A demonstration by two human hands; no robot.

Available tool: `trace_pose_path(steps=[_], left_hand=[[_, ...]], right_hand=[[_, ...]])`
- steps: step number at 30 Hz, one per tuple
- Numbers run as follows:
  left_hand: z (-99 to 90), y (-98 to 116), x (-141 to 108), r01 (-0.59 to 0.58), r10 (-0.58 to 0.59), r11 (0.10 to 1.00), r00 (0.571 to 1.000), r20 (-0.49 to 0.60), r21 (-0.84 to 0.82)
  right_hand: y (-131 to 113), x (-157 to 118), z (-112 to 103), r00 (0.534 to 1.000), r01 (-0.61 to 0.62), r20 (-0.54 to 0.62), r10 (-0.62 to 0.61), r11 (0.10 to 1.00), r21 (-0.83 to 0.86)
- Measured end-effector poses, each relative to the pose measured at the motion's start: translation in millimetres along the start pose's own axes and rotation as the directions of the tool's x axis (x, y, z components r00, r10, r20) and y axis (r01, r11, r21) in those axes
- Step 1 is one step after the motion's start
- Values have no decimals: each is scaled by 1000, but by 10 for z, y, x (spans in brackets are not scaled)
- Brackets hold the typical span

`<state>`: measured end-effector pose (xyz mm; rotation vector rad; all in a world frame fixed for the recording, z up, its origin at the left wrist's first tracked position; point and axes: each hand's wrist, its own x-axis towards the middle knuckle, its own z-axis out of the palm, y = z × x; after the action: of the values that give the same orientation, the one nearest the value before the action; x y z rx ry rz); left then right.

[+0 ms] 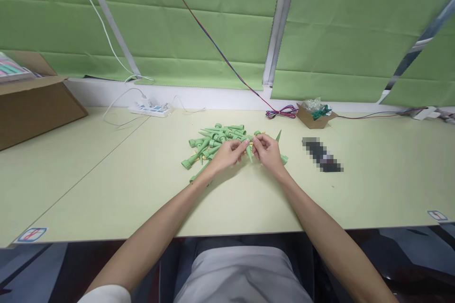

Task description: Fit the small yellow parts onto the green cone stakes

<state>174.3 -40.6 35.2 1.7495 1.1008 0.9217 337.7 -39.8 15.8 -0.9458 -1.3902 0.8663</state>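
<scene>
My left hand and my right hand meet just above the table, fingertips almost touching. Between them is a green plastic watering spike, its pointed end tilted down toward me. Both thumbs and forefingers pinch at its upper part, which the fingers partly cover. Beside and behind my left hand lies a loose pile of similar green spikes with round, wide ends. Bits of yellow show among them. Another green pointed tip sticks up behind my right hand.
A power strip, a bundled red-and-blue cable and a small open cardboard box with plastic bags stand along the back. A blurred-out dark object lies right of my hands. A large cardboard box occupies the left.
</scene>
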Motion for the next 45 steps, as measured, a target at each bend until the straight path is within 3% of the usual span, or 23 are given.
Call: trace_pose_path(steps=[6, 17, 22, 29, 32, 35, 38, 45], left_hand=[[27, -16, -14, -118, 126, 986, 990, -58, 116], [29, -112, 29, -275, 337, 898, 932, -136, 343], [36, -52, 16, -191, 233, 952, 959, -162, 238], [6, 32, 17, -82, 61, 991, 978, -201, -101], [-16, 45, 25, 69, -85, 973, 994, -64, -220], [-30, 48, 29, 193, -173, 939, 981, 91, -286], [-34, 31, 34, 208, -177, 926, 977, 122, -317], [-43, 9, 21, 110, -90, 958, 992, 85, -265]], right_hand=[[23, 11, -25, 1000, -24, 3, 24, 998, 53], [-15, 22, -26, 995, -103, 14, 102, 993, 59], [-19, 24, 3, 995, -97, -2, 97, 992, 75], [-45, 13, 18, 998, -50, -37, 54, 993, 110], [-62, -5, 17, 1000, -6, -13, 7, 997, 81], [-58, -21, 16, 999, 24, 34, -26, 999, 46], [-27, -24, 10, 997, 21, 73, -23, 999, 38], [-10, -15, 0, 997, 4, 74, -5, 1000, 12]])
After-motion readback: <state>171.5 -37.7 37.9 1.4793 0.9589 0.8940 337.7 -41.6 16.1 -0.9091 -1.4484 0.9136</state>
